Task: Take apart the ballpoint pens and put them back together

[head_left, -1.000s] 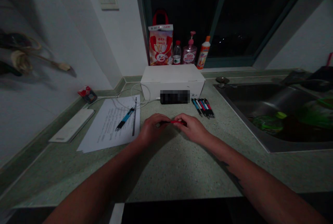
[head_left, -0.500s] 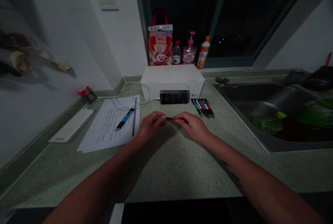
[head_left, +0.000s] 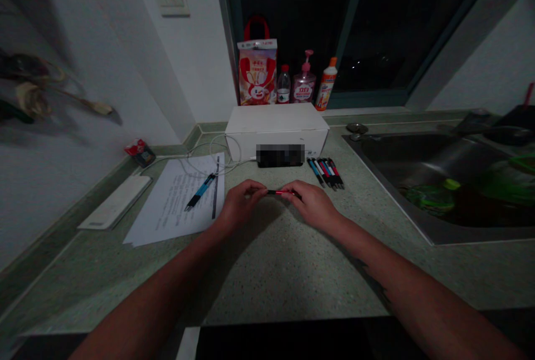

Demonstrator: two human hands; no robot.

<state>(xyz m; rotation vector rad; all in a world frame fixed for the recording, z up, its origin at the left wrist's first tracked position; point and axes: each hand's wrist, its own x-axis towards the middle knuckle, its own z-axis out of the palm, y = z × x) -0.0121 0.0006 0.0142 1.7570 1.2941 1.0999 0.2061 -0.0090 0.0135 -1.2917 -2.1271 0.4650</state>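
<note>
Left hand (head_left: 244, 199) and right hand (head_left: 310, 202) pinch the pen (head_left: 273, 192) between them; likely light, stiff, smooth, best gripped near its ends.

At lower centre, the table (head_left: 259, 282) is leaving a passage between the forearms (head_left: 167, 273); at mid-frame the left hand (head_left: 242, 199), right hand (head_left: 311, 201) and a held pen (head_left: 272, 192) are barring it. Above, a black device (head_left: 279, 159) and white box (head_left: 273, 118) are blocking.

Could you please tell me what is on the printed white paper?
At least one blue-black pen and a thin white cable; what they cover cannot be seen.
</note>
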